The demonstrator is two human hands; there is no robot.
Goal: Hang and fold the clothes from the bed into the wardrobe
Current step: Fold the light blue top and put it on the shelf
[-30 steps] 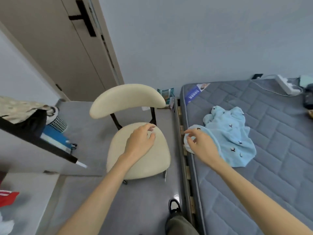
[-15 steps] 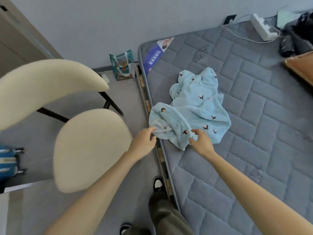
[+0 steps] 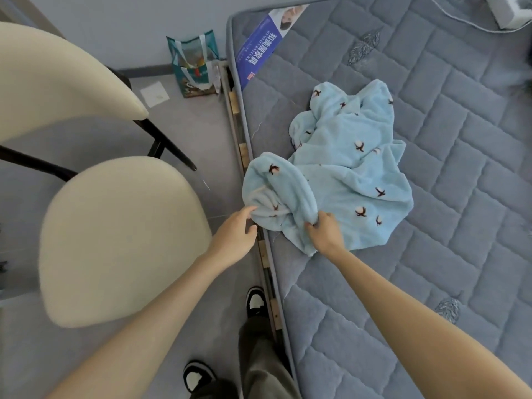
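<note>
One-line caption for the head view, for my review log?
The right hand pinches a light-blue garment at the mattress edge while the left hand touches it, beside a cream chair.

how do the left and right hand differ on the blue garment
The left hand is off the mattress, over the floor, its fingers only touching the rolled end of the blue garment, thumb apart. The right hand is over the mattress, its fingers curled, pinching a fold. Both meet the garment's near edge.
</note>
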